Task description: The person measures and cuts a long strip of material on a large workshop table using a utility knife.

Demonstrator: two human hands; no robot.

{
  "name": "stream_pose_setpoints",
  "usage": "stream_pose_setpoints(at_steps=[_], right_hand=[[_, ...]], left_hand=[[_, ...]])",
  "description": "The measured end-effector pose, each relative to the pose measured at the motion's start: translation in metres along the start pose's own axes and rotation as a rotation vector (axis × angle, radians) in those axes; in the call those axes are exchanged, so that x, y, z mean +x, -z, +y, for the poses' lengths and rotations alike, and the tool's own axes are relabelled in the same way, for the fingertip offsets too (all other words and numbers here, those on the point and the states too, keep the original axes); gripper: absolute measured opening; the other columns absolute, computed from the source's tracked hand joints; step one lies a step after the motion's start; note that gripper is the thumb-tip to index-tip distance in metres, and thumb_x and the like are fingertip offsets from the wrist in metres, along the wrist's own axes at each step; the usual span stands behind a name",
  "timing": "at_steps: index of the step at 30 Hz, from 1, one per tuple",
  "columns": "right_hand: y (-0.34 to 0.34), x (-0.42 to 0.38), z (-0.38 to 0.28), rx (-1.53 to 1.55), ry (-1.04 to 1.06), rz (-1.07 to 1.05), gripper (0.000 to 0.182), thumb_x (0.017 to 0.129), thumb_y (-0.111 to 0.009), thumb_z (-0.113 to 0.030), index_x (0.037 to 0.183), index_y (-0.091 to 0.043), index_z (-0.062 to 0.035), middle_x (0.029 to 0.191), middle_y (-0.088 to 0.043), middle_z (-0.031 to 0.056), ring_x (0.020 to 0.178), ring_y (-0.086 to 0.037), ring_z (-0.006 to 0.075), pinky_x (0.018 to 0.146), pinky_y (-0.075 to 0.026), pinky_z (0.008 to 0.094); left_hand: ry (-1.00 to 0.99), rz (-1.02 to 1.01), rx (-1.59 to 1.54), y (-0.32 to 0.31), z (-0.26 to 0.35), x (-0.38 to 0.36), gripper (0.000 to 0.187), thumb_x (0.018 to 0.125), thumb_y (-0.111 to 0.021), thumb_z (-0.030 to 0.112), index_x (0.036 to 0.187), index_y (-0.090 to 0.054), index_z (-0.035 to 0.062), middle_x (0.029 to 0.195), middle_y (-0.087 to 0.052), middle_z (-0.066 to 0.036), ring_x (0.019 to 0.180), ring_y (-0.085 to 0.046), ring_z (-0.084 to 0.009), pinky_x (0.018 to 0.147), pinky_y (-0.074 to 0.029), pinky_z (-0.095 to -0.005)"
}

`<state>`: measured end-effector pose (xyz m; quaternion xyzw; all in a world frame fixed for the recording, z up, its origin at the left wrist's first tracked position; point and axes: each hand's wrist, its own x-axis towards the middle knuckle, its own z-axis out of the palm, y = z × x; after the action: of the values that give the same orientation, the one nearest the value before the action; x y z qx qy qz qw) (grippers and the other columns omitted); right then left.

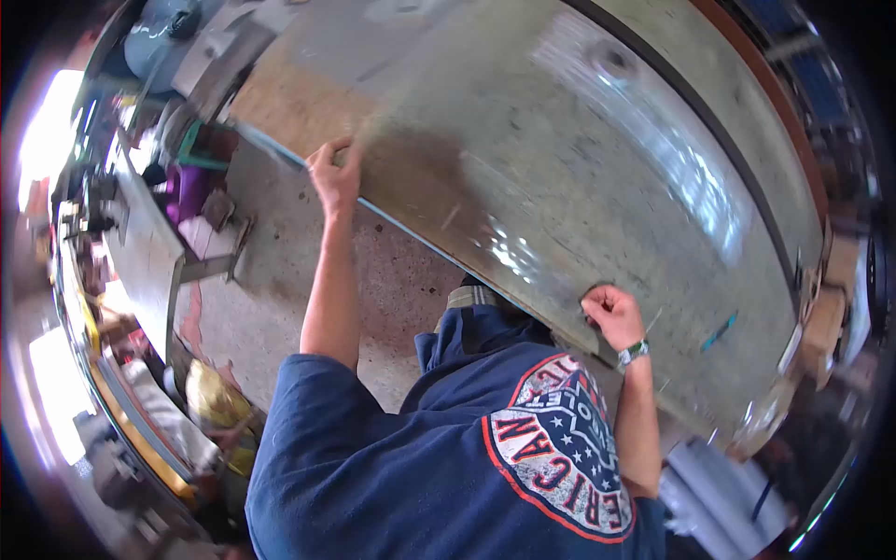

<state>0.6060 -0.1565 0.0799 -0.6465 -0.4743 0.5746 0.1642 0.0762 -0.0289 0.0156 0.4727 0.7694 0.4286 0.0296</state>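
A clear, glossy sheet [523, 187] lies over the large workbench [289, 103]. At the bench's near edge, my left hand [335, 173] has its fingers curled together at the sheet's left end, seeming to pinch its edge. My right hand [611, 315], with a watch on the wrist, is above the sheet near the front edge. Its fingers are curled in, and anything between them is too small to make out. A teal cutter-like tool [719, 332] rests on the bench to the right of my right hand.
On the left stands a grey side table [149, 243], with a purple object [191, 191] behind it. A yellow bag [217, 401] sits at lower left. Grey-white rolls [719, 495] are at lower right. A dark strip [709, 131] crosses the bench's far side.
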Motion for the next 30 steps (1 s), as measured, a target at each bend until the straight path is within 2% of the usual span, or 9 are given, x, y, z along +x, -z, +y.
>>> stream_pose_setpoints(at_steps=[2, 3, 4, 7, 14, 17, 18, 24, 30], right_hand=[[0.008, -0.001, 0.011, -0.077, 0.068, -0.022, 0.017, 0.093, -0.077, -0.019, 0.088, -0.07, -0.0049, 0.073, -0.066, -0.0009, 0.065, -0.059, 0.0093, 0.06, -0.049, 0.0296], [0.013, -0.007, 0.01, -0.106, 0.116, 0.005, 0.02, 0.092, -0.078, -0.022, 0.086, -0.068, -0.0057, 0.07, -0.064, 0.0001, 0.065, -0.058, 0.0111, 0.061, -0.049, 0.0319], [0.024, -0.012, 0.022, -0.197, 0.12, 0.028, 0.019, 0.091, -0.078, -0.021, 0.088, -0.069, -0.0046, 0.072, -0.066, 0.0015, 0.066, -0.06, 0.0123, 0.063, -0.05, 0.0326], [0.057, -0.039, 0.041, -0.104, -0.005, 0.072, 0.019, 0.089, -0.08, -0.02, 0.093, -0.072, -0.0038, 0.078, -0.073, 0.0045, 0.07, -0.066, 0.0132, 0.066, -0.053, 0.0327], [0.107, -0.084, 0.104, -0.123, -0.068, 0.197, 0.017, 0.087, -0.081, -0.017, 0.091, -0.074, -0.003, 0.084, -0.077, 0.0069, 0.074, -0.07, 0.0159, 0.07, -0.056, 0.033], [0.115, -0.094, 0.098, -0.188, -0.103, 0.233, 0.017, 0.086, -0.081, -0.018, 0.09, -0.074, -0.0028, 0.082, -0.076, 0.0076, 0.073, -0.07, 0.0161, 0.07, -0.056, 0.0334], [0.116, -0.093, 0.1, -0.169, -0.093, 0.236, 0.018, 0.086, -0.082, -0.019, 0.089, -0.074, -0.0024, 0.081, -0.076, 0.009, 0.073, -0.071, 0.0175, 0.07, -0.056, 0.0343], [0.118, -0.092, 0.099, -0.325, -0.126, 0.267, 0.021, 0.084, -0.084, -0.024, 0.088, -0.074, -0.0059, 0.082, -0.076, 0.012, 0.076, -0.073, 0.0263, 0.071, -0.056, 0.0394], [0.119, -0.098, 0.089, -0.515, -0.215, 0.33, 0.03, 0.081, -0.085, -0.036, 0.088, -0.072, -0.0091, 0.086, -0.076, 0.0106, 0.084, -0.073, 0.0314, 0.076, -0.055, 0.0446]], left_hand=[[-0.152, -0.041, 0.046, 0.007, -0.007, 0.011, 0.018, 0.084, -0.08, 0.015, 0.099, -0.079, 0.0036, 0.092, -0.078, -0.012, 0.087, -0.074, -0.0275, 0.087, -0.056, -0.0406], [-0.113, -0.056, 0.029, 0.01, 0.011, 0.008, 0.017, 0.087, -0.079, 0.01, 0.101, -0.079, 0.0014, 0.096, -0.079, -0.012, 0.089, -0.074, -0.0231, 0.083, -0.057, -0.0373], [-0.023, -0.061, -0.218, -0.007, -0.029, 0.013, 0.018, 0.09, -0.079, 0.009, 0.104, -0.079, -0.0013, 0.099, -0.079, -0.012, 0.089, -0.073, -0.0194, 0.081, -0.058, -0.034], [0.108, -0.127, -0.198, -0.011, -0.032, 0.017, 0.023, 0.091, -0.08, 0.013, 0.108, -0.078, -0.0019, 0.1, -0.078, -0.01, 0.09, -0.071, -0.0173, 0.083, -0.057, -0.0313], [0.132, -0.161, -0.289, -0.007, -0.038, 0.019, 0.028, 0.093, -0.08, 0.018, 0.112, -0.075, -0.0021, 0.1, -0.074, -0.007, 0.09, -0.066, -0.0159, 0.082, -0.055, -0.029], [0.115, -0.152, -0.249, -0.008, -0.038, 0.02, 0.026, 0.093, -0.08, 0.017, 0.111, -0.075, -0.0013, 0.1, -0.074, -0.007, 0.089, -0.066, -0.0154, 0.081, -0.054, -0.0288], [0.146, -0.168, -0.338, -0.01, -0.041, 0.022, 0.024, 0.093, -0.08, 0.016, 0.11, -0.075, -0.0006, 0.1, -0.074, -0.006, 0.088, -0.066, -0.0147, 0.08, -0.054, -0.0285], [0.116, -0.167, -0.302, -0.012, -0.05, 0.028, 0.023, 0.094, -0.078, 0.016, 0.109, -0.074, 0.0, 0.098, -0.073, -0.005, 0.087, -0.065, -0.0142, 0.081, -0.053, -0.0283], [0.045, -0.165, -0.093, -0.012, -0.043, 0.027, 0.024, 0.095, -0.076, 0.019, 0.11, -0.073, 0.001, 0.096, -0.073, -0.006, 0.086, -0.064, -0.0155, 0.081, -0.052, -0.0298]])
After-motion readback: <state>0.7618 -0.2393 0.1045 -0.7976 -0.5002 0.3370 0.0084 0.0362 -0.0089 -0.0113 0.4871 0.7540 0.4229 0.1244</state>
